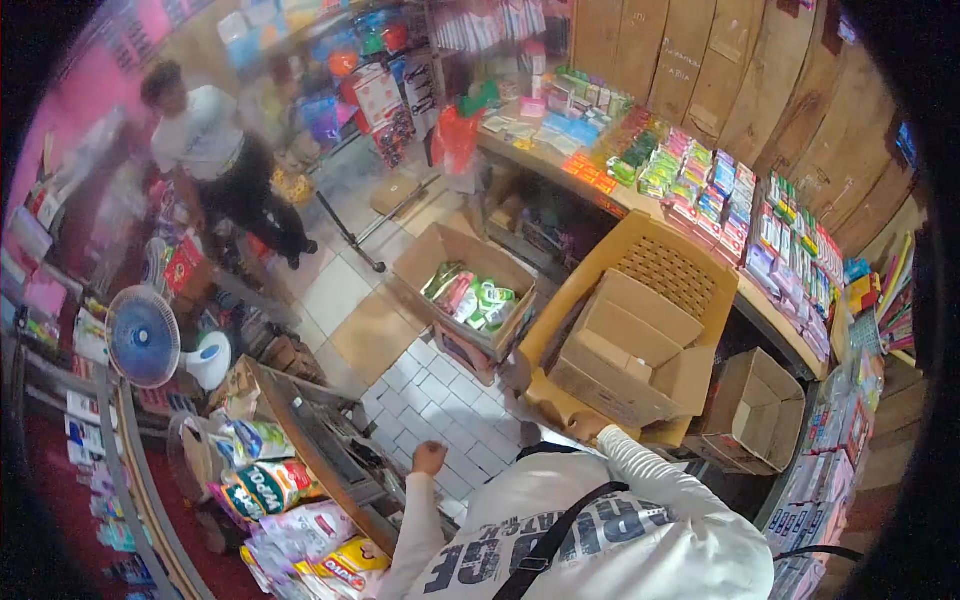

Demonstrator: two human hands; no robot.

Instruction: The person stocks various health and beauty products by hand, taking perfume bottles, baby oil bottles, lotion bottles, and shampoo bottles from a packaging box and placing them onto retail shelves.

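Cardboard box (632,352) touches the right hand (590,428); left hand (430,458) fisted, empty, apart.

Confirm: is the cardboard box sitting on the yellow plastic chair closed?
No. The cardboard box on the yellow plastic chair has its top flaps folded open, with the right hand at its near edge.

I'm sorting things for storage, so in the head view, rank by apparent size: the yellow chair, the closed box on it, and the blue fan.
1. Yellow chair
2. Closed box
3. Blue fan

The fan sits near the distorted edge, so its size is unsure.
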